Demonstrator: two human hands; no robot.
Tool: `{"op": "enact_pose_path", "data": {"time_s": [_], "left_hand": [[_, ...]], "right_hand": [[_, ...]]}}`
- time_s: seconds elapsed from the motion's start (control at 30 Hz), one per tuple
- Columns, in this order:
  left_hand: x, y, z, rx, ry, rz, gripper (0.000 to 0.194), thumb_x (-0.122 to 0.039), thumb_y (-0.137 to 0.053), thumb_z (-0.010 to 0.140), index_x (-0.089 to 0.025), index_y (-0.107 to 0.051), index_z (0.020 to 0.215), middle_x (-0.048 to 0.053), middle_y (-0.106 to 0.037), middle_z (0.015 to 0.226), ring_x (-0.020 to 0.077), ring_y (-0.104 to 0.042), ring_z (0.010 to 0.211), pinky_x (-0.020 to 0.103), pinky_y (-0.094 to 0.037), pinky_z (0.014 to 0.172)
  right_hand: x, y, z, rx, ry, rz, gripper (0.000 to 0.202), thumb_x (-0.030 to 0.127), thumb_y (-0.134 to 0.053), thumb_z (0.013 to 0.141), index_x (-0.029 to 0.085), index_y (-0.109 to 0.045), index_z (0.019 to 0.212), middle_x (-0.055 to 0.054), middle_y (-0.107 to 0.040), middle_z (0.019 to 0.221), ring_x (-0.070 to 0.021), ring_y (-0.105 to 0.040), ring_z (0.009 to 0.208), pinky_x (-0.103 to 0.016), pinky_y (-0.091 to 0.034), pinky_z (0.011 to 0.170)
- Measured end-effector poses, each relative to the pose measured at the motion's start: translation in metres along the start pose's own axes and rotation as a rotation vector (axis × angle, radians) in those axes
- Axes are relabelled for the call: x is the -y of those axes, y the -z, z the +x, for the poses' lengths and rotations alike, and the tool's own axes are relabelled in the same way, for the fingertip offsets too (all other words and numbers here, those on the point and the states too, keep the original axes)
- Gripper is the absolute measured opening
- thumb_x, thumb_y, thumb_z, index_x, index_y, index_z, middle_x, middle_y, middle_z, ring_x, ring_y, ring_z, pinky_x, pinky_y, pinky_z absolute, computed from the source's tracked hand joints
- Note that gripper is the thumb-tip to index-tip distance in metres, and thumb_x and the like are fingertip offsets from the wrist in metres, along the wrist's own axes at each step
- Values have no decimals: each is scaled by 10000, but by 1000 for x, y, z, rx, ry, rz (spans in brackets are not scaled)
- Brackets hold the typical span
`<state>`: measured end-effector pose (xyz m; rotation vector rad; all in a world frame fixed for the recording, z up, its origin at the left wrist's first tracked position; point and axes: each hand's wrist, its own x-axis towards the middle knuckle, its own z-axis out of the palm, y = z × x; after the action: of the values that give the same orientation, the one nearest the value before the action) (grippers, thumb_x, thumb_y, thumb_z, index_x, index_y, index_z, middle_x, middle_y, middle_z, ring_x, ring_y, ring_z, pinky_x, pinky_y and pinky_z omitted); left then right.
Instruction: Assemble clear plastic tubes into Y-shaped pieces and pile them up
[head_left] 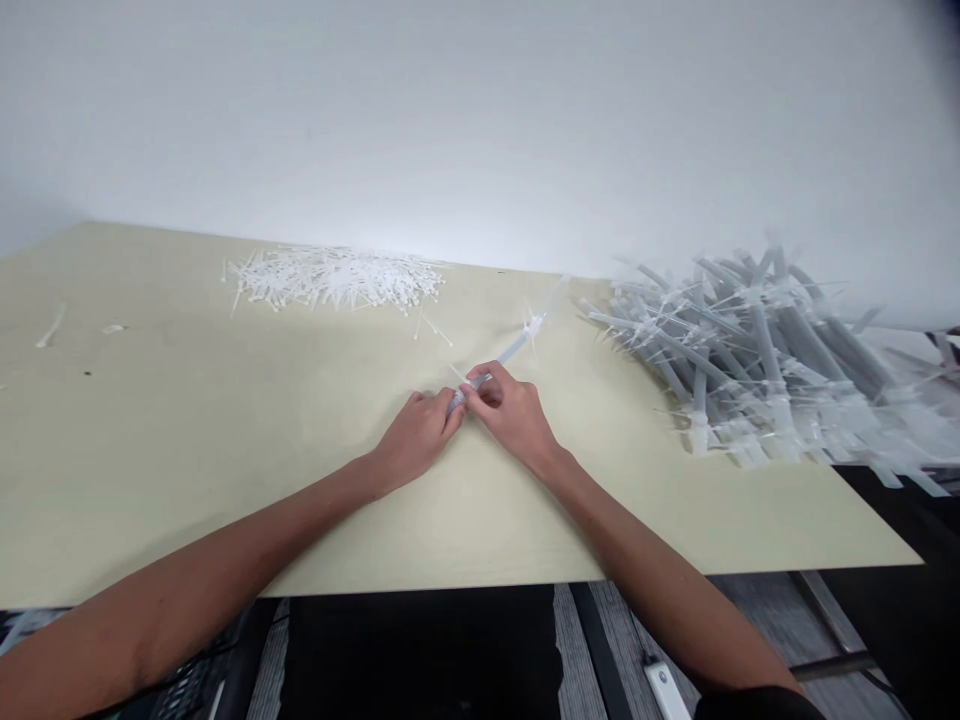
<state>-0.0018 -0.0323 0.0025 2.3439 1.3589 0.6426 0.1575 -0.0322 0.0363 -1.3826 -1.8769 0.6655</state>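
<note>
A long grey translucent strip (513,347) runs from between my hands toward the wall, with white zip ties (533,326) bound around its far part. My left hand (420,432) is closed on its near end. Close beside it, my right hand (511,408) pinches at the same end, where the thin tail of a white zip tie (456,372) sticks up. The fingers partly hide the near end of the strip and the head of that tie.
Loose white zip ties (337,278) lie heaped near the wall. To the right, a big pile of grey strips (757,350) with ties on them reaches past the edge of the pale table (225,400). A few stray bits (51,328) lie at the far left.
</note>
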Motion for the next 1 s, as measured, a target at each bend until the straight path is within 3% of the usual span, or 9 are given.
{"op": "enact_pose_path", "data": {"time_s": [0.47,0.73,1.0], "left_hand": [[1,2,0,-12,-16,-6,315,-360,-259,949,-183,-471,798,-12,-501,624,153,-444,570,340,-364,738],[-7,17,-2,17,162,-402,395,-420,-239,944,-200,-525,781,-37,-468,548,133,-457,550,267,-328,591],[-8,17,-4,17,216,-543,434,-457,-250,930,-188,-562,793,-37,-444,538,125,-420,522,255,-301,541]], "right_hand": [[-11,-7,3,7,-120,336,240,436,-499,861,225,-613,876,-1,-678,713,-160,-683,680,-279,-547,672],[-7,-6,0,3,27,181,303,325,-486,857,235,-602,1122,14,-658,770,-129,-645,724,-278,-503,772],[-11,-6,0,13,98,146,333,249,-470,815,210,-597,1120,17,-608,738,-115,-596,706,-275,-497,788]]}}
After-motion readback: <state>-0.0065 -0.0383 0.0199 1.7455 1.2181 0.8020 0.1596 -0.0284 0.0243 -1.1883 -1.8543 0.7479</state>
